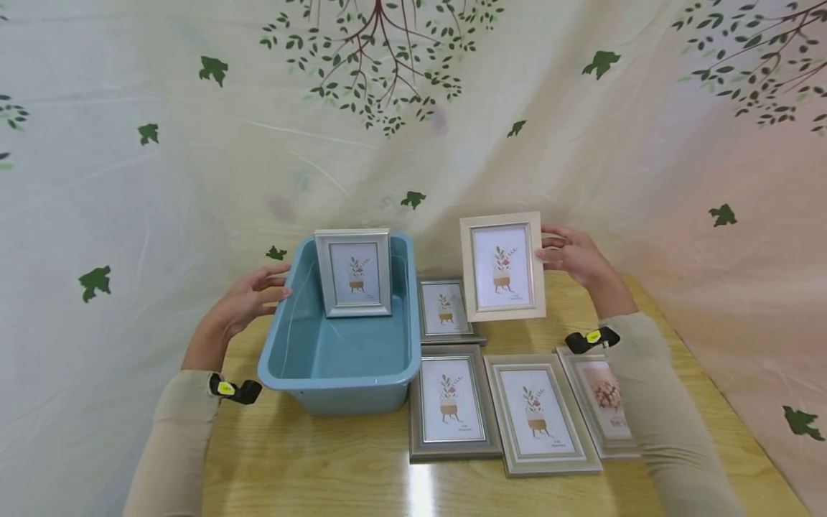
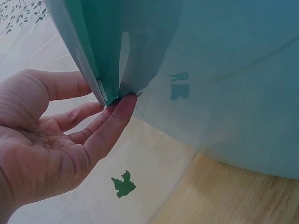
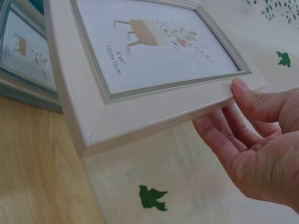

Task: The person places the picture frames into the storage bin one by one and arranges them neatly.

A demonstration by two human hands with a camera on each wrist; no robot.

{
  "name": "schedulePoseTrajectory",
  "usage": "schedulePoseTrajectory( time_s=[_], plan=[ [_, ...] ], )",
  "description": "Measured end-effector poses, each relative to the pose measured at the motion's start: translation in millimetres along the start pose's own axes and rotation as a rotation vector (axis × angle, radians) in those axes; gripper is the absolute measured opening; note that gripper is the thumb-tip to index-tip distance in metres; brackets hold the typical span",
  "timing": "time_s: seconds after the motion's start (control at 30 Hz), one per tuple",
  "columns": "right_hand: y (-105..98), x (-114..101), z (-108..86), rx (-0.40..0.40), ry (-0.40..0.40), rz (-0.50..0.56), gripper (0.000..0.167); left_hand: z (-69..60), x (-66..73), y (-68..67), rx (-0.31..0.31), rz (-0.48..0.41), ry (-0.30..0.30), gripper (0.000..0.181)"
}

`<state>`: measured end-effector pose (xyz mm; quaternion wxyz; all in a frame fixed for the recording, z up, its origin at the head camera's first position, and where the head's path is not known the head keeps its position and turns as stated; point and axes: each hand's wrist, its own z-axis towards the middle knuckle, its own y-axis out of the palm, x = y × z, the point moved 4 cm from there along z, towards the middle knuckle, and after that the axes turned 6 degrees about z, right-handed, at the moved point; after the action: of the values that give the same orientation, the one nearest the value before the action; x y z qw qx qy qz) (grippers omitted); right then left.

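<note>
My right hand (image 1: 575, 257) holds a cream picture frame (image 1: 468, 273) by its right edge, raised above the table and facing me. In the right wrist view the thumb lies on the front border of the frame (image 3: 135, 119), with the fingers behind it. A blue plastic basin (image 1: 362, 391) stands on the table to the left. With its fingers at the basin's left rim, my left hand (image 1: 242, 301) grips that edge; the left wrist view shows the fingertips under the lip (image 2: 100, 91). Inside the basin, a silver picture frame (image 1: 326, 280) leans upright against the far end.
Right of the basin lie a small dark frame (image 1: 424, 312), a brown-grey frame (image 1: 452, 451), a champagne frame (image 1: 549, 467) and a silver frame (image 1: 617, 449) partly under my right forearm. The wooden table (image 1: 310, 459) meets a leaf-printed cloth (image 1: 362, 172) behind.
</note>
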<state>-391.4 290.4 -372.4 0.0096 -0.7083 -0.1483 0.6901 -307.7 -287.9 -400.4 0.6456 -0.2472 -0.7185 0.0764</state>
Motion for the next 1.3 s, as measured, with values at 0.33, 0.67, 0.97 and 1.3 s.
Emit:
schedulePoseTrajectory(
  time_s=[0.33, 0.67, 0.97, 1.3],
  plan=[
    [24.6, -26.1, -1.2, -0.023, -0.120, 0.135, 0.066, -2.0, 1.5, 0.4, 0.012, 0.003, 0.002, 0.070],
    [43.6, -50.2, 0.4, 0.002, -0.211, 0.202, 0.057, -2.3, -0.1, 0.9, 0.015, -0.005, 0.006, 0.070],
    [57.1, -71.7, -0.6, 0.015, -0.232, 0.216, 0.054, -2.4, -0.7, 1.3, 0.022, -0.017, -0.007, 0.071],
    [72.2, -93.1, -2.4, 0.024, -0.263, 0.166, 0.049, -0.6, -0.7, 0.4, 0.017, -0.017, -0.003, 0.071]
  ],
)
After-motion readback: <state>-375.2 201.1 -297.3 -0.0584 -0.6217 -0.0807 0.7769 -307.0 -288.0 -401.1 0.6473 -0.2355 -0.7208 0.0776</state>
